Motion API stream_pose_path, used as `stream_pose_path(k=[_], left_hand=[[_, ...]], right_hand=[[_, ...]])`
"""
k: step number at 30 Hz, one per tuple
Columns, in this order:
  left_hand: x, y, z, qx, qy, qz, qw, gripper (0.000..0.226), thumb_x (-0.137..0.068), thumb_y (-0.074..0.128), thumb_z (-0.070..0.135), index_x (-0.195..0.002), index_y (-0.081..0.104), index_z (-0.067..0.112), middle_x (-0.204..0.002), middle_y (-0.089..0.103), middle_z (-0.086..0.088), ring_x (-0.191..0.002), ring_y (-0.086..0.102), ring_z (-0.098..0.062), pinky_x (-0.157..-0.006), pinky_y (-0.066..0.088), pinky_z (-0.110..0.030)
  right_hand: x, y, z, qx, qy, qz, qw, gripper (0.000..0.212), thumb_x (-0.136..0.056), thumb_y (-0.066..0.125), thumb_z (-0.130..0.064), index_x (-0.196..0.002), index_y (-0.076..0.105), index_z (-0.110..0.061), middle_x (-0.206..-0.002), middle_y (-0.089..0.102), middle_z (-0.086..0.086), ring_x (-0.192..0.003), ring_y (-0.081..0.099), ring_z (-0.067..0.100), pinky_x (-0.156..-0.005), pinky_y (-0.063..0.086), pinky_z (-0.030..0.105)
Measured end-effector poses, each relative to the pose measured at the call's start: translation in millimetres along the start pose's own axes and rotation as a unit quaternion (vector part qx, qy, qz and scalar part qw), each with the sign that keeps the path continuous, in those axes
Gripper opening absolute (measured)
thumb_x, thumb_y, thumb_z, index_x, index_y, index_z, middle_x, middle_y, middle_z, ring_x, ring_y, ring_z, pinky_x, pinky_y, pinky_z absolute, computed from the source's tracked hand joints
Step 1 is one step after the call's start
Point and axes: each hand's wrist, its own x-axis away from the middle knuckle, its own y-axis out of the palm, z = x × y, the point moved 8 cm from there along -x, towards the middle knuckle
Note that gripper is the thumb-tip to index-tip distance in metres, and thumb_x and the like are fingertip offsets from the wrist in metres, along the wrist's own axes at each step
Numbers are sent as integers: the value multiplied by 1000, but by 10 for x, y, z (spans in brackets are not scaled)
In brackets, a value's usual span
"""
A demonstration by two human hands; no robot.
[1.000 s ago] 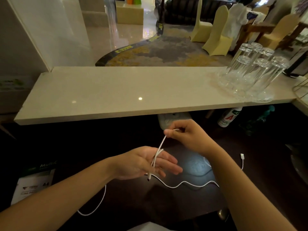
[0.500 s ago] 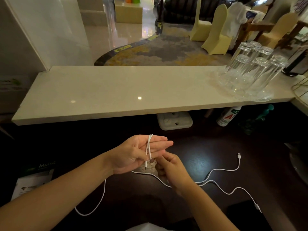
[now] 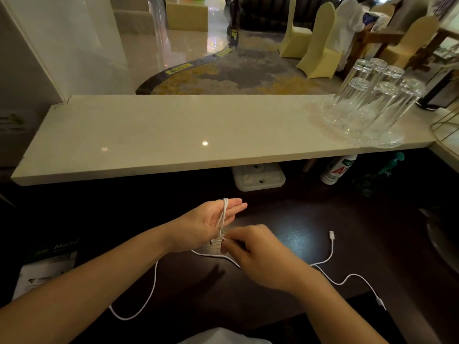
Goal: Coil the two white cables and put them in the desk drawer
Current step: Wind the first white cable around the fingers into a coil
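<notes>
My left hand (image 3: pixel 208 223) is held flat, palm towards me, fingers straight, over the dark desk (image 3: pixel 248 294). A white cable (image 3: pixel 224 214) is looped around its fingers in a couple of turns. My right hand (image 3: pixel 258 254) sits just below it, fingers pinched on the same cable where it leaves the loop. The cable's slack trails left in a curve (image 3: pixel 149 294). A second white cable (image 3: pixel 330 254) lies loose on the desk to the right, one plug pointing up and the other near the front edge. No drawer is in view.
A pale stone counter (image 3: pixel 173 135) runs across above the desk, with several upturned glasses (image 3: pixel 367 105) at its right end. Beneath it sit a white power strip (image 3: pixel 258 177) and a spray can (image 3: pixel 335 170). A paper ream (image 3: pixel 42 269) lies at the left.
My right hand came down from above the left hand to below it, laying the cable over the left fingers. My left hand turned up and its fingers straightened.
</notes>
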Motion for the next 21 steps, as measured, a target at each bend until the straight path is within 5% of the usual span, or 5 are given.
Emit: stream_pose_path(k=[4, 8, 15, 19, 21], left_hand=[[39, 160, -5, -34, -28, -25, 999, 59, -76, 41, -20, -125, 51, 13, -117, 58, -3, -112, 56, 2, -93, 46, -27], [107, 375, 42, 24, -18, -89, 996, 76, -84, 37, -30, -146, 31, 13, -150, 41, 1, -140, 37, -3, -116, 29, -22], [255, 564, 317, 248, 40, -173, 952, 79, -73, 23, -37, -145, 29, -7, -152, 38, -24, -145, 33, -27, -119, 26, -37], [188, 375, 404, 292, 73, -110, 947, 81, -67, 28, -31, -144, 31, -6, -150, 42, -23, -142, 37, -26, -118, 28, -33], [149, 262, 360, 295, 74, -65, 950, 80, -67, 30, -29, -144, 32, -5, -149, 45, -20, -141, 40, -23, -117, 29, -30]], right_hand=[[-137, -403, -145, 33, -36, 11, 999, 21, -94, 58, -21, -81, 70, -9, -70, 68, 3, -65, 60, 17, -64, 47, 33], [-314, -686, 23, -39, -14, 0, 999, 19, -89, 69, -23, -72, 68, -13, -54, 53, -9, -53, 47, 7, -55, 40, 23], [-395, -549, 531, -284, 26, 47, 957, 14, -83, 74, -26, -70, 72, -21, -61, 52, 3, -61, 43, 19, -60, 37, 24], [-211, -26, 769, -388, 109, 53, 914, 20, -75, 71, -21, -74, 66, -2, -62, 47, 12, -56, 38, 23, -51, 29, 25], [-92, 197, 751, -424, 140, 51, 893, 18, -83, 70, -25, -69, 67, -16, -55, 36, 5, -48, 29, 15, -45, 25, 23]])
